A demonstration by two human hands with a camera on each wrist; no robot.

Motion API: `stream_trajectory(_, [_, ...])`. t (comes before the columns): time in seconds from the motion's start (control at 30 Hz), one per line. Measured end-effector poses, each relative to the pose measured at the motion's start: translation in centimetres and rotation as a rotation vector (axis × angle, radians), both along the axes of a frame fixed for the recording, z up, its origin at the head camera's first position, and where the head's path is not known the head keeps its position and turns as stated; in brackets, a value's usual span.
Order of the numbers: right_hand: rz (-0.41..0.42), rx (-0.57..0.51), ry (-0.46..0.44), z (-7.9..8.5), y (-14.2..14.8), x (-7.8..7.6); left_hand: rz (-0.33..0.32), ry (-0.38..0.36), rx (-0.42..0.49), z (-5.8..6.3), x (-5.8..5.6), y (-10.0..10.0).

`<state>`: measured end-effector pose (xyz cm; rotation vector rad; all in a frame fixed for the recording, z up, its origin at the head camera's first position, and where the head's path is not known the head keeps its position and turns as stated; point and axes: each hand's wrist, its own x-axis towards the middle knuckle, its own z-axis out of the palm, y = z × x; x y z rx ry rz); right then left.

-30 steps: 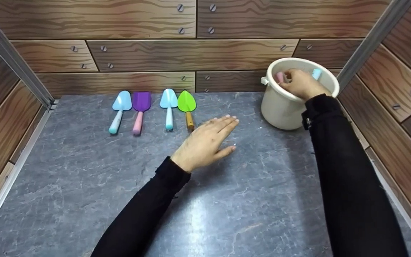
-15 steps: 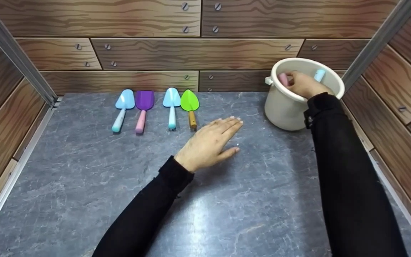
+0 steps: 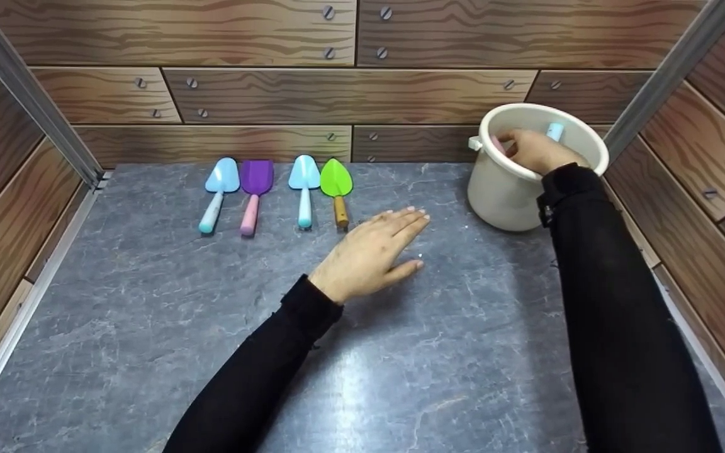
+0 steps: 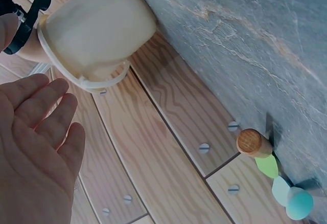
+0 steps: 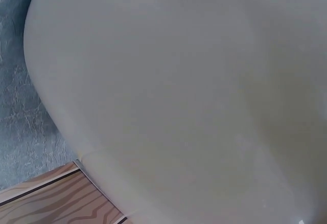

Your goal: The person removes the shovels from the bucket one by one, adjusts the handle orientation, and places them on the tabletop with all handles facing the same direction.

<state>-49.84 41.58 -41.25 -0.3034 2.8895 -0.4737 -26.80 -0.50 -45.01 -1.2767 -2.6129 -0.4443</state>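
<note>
My right hand (image 3: 542,151) reaches over the rim of a cream bucket (image 3: 504,198) in the head view, its curled fingers gripping a pink handle (image 3: 498,145) inside; what the handle belongs to is hidden. A light blue handle (image 3: 555,131) leans within the bucket. My left hand (image 3: 372,255) hovers palm down over the table, fingers straight, holding nothing. Just beyond it lies a green trowel (image 3: 337,179) with a brown handle. To its left are a light blue trowel (image 3: 304,176), a purple shovel (image 3: 257,178) with pink handle, and another light blue trowel (image 3: 221,176).
Wood-patterned panels (image 3: 262,94) enclose the grey marbled tabletop (image 3: 148,327) at back and sides. The bucket stands near the back right corner; its outer wall (image 5: 153,91) fills most of the right wrist view.
The pink handle has sunk lower at the bucket's left inside, and the light blue handle has shifted slightly left. My left hand stays in place; the whole view has shifted a little.
</note>
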Motion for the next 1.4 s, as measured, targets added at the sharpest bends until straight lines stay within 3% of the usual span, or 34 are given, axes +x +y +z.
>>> stream_trajectory(0.13, [0.015,0.003,0.020,-0.1,0.1,-0.1,-0.005,-0.008,0.010,0.0,0.0,0.0])
stream_trajectory(0.23, [0.019,0.008,0.046,0.6,-0.4,0.8,-0.005,-0.011,0.015,0.0,-0.1,0.0])
stream_trajectory(0.47, [-0.015,0.000,0.075,5.0,-4.0,6.5,-0.003,-0.010,0.018,0.0,-0.1,-0.1])
stream_trajectory(0.57, [-0.027,0.013,0.100,6.0,-4.5,7.8,0.001,-0.010,0.006,0.0,-0.1,-0.1])
stream_trajectory(0.73, [-0.037,-0.002,0.114,6.5,-4.0,7.8,0.001,-0.023,0.008,0.0,-0.2,0.0])
stream_trajectory(0.93, [-0.019,-0.004,0.209,5.1,-2.0,5.7,0.005,-0.039,0.013,0.0,-0.2,-0.1])
stream_trajectory(1.03, [-0.014,-0.015,0.237,5.6,-2.3,6.3,0.007,-0.038,0.009,0.0,-0.2,0.0])
stream_trajectory(1.17, [-0.023,-0.024,0.242,7.3,-3.7,8.5,0.010,-0.033,0.001,0.0,-0.2,0.0])
stream_trajectory(1.4, [-0.060,-0.038,0.230,8.2,-4.0,9.5,0.005,-0.020,-0.001,0.1,-0.2,-0.1])
